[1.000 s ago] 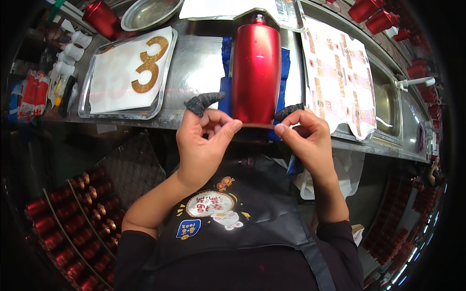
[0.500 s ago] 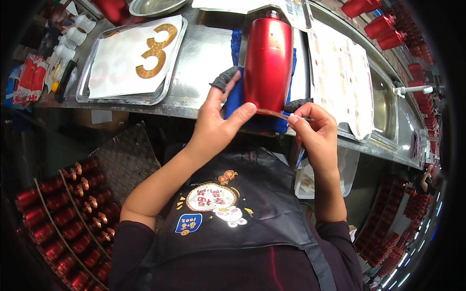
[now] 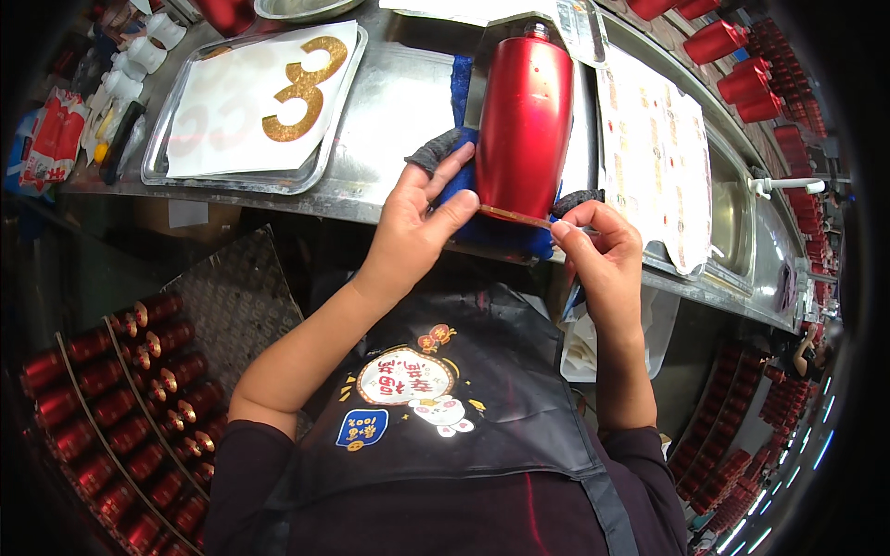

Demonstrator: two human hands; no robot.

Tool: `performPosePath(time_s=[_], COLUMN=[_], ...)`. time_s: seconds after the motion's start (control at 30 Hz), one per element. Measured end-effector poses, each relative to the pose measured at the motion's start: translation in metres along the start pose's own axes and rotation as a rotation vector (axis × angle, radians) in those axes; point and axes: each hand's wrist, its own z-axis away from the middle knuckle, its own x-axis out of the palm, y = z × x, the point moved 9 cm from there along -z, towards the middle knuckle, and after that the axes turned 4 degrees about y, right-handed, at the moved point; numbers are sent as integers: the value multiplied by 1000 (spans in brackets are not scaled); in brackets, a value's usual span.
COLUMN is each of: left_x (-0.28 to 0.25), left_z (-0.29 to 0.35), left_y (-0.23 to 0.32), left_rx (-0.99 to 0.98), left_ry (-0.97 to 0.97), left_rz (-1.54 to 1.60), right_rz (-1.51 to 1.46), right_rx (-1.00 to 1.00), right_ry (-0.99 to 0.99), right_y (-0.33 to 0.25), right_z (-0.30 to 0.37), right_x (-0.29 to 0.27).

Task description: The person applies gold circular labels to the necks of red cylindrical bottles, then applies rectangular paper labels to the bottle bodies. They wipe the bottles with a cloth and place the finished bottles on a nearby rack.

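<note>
A glossy red bottle [image 3: 526, 120] lies on a blue cloth [image 3: 460, 93], its neck pointing away from me and its base near the counter's front edge. Across the base edge runs a thin gold-brown strip [image 3: 514, 217]. My left hand [image 3: 403, 222] steadies the bottle's left side with its fingers, while the thumb presses at the strip's left end. Between thumb and forefinger, my right hand [image 3: 607, 259] pinches the strip's right end. Dark covers sit on some fingers of both hands, such as the black finger cover [image 3: 578, 199] on the right.
On the metal counter [image 3: 371, 120], a tray [image 3: 320, 167] at left holds white sheets with gold number shapes. A patterned sheet [image 3: 654, 157] lies right of the bottle, before a sink [image 3: 732, 213]. Racked red bottles [image 3: 120, 426] stand low at left. A clear bin [image 3: 649, 338] sits under the counter.
The whole scene has shifted slightly in view. Both hands keep their places at the bottle's base, and the strip still stretches between them.
</note>
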Motion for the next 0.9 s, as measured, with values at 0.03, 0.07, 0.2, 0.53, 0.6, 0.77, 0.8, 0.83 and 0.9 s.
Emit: performPosePath(time_s=[0.03, 0.07, 0.2, 0.53, 0.6, 0.77, 0.8, 0.83, 0.9], left_x=[-4, -8, -3, 8, 9, 6, 5, 4, 4], left_z=[0, 0, -2, -2, -2, -4, -4, -4, -5], left_y=[-3, -4, -4, -4, -4, -6, -7, -6, -7], left_rx=[-40, -65, -13, 22, 28, 14, 2, 3, 1], left_ry=[23, 32, 23, -20, -22, -1, 3, 5, 5], left_rz=[2, 22, 13, -110, -120, -42, 0, -4, 1], right_rz=[8, 15, 2, 24, 53, 50, 53, 57, 65], right_rx=[-3, -5, -8, -16, -37, -43, -44, -41, -34], right_ry=[-4, -8, 2, 0, 5, -1, -4, -4, -3], right_y=[0, -1, 0, 0, 0, 0, -1, -1, -1], right_z=[0, -1, -1, -1, -2, -4, -4, -4, -4], right_x=[-1, 0, -2, -5, -6, -7, -7, -7, -8])
